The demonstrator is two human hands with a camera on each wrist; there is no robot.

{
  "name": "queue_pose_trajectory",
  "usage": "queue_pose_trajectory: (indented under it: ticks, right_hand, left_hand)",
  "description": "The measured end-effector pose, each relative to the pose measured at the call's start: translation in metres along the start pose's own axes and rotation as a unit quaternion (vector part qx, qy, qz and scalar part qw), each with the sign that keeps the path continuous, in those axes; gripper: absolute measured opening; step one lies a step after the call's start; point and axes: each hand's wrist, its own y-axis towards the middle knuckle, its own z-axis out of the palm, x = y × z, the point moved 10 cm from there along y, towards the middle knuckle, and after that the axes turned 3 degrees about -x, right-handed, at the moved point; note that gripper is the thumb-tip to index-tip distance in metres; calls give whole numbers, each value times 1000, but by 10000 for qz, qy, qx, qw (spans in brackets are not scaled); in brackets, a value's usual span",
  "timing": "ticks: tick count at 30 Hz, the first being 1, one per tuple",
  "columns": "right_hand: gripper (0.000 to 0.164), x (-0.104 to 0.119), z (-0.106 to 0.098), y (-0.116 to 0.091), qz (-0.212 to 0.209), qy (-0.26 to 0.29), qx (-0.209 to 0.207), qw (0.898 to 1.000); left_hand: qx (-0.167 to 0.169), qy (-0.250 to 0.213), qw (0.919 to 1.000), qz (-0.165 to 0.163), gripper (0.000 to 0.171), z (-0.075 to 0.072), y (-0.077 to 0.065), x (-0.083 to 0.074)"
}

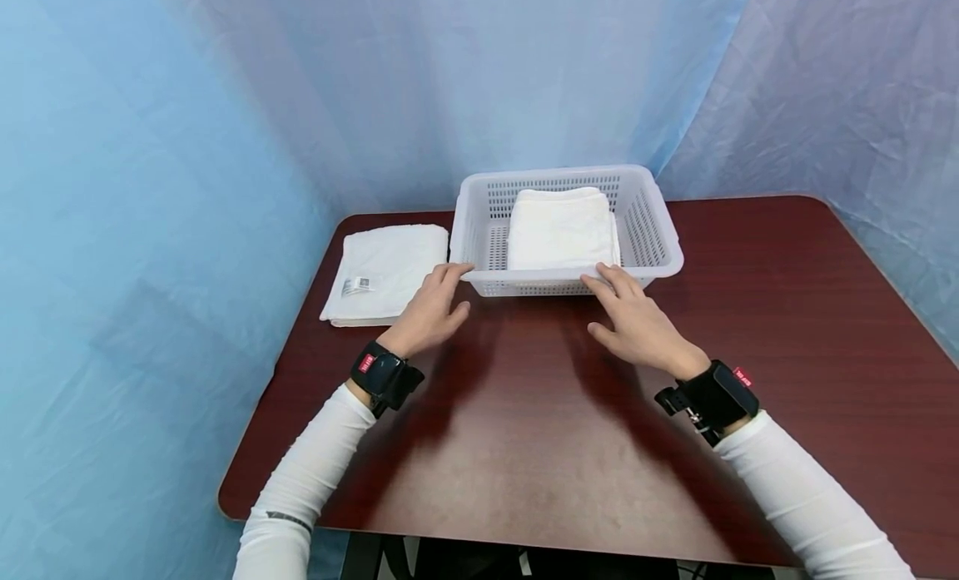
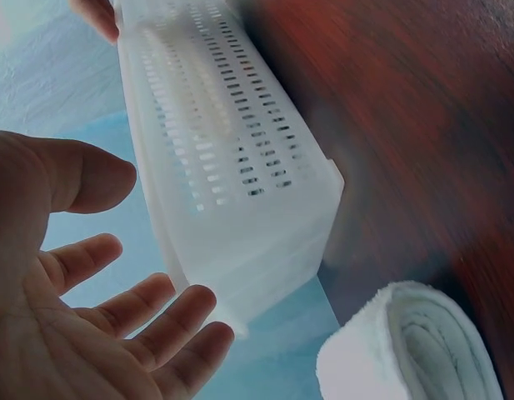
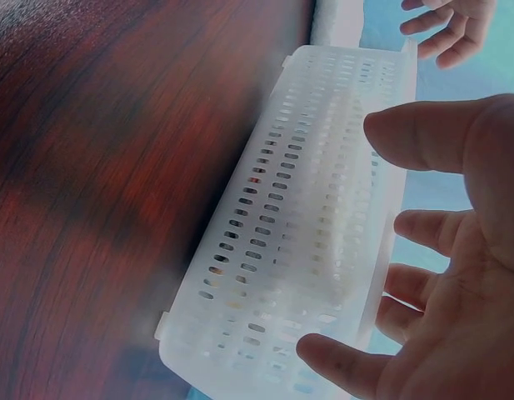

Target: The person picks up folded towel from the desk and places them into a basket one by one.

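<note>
A white perforated plastic basket [image 1: 659, 222] stands at the back of the table, and a folded white towel [image 1: 562, 230] lies inside it. My left hand [image 1: 430, 311] is at the basket's front left corner, fingers extended and thumb apart. At the right part of the front rim, my right hand [image 1: 637, 322] has its fingertips right at the edge, fingers spread. Both palms show empty in the wrist views, where the basket's slotted front wall [image 2: 232, 125] fills the middle. Left of the basket lies another folded white towel [image 1: 397, 268] with a small label, close behind my left hand.
The dark red wooden table [image 1: 787, 314] has rounded corners and extends to the right of the basket. Blue cloth sheets [image 1: 524, 81] hang behind it and on both sides. The table's front edge [image 1: 479, 540] runs below my forearms.
</note>
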Motion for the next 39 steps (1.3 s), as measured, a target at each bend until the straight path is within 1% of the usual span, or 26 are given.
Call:
queue_pose_trajectory:
  ticks: [11, 17, 20, 24, 29, 39]
  right_hand:
    - [67, 2, -1, 0, -87, -38, -81, 9999]
    - [68, 1, -1, 0, -85, -53, -110, 9999]
    - [68, 2, -1, 0, -94, -52, -140, 9998]
    - [68, 2, -1, 0, -103, -49, -173, 9998]
    - [68, 3, -1, 0, -82, -32, -150, 9998]
    - [68, 2, -1, -1, -122, -47, -196, 9997]
  left_hand:
    - [-23, 11, 9999, -114, 59, -4, -4, 11]
    - [24, 75, 9995, -318, 59, -4, -5, 17]
    - [98, 76, 9990, -426, 60, -3, -7, 20]
    - [168, 49, 9983, -547, 60, -2, -10, 26]
    - [160, 16, 9981, -591, 59, -2, -13, 34]
    - [178, 24, 9959, -888, 54, -6, -17, 55]
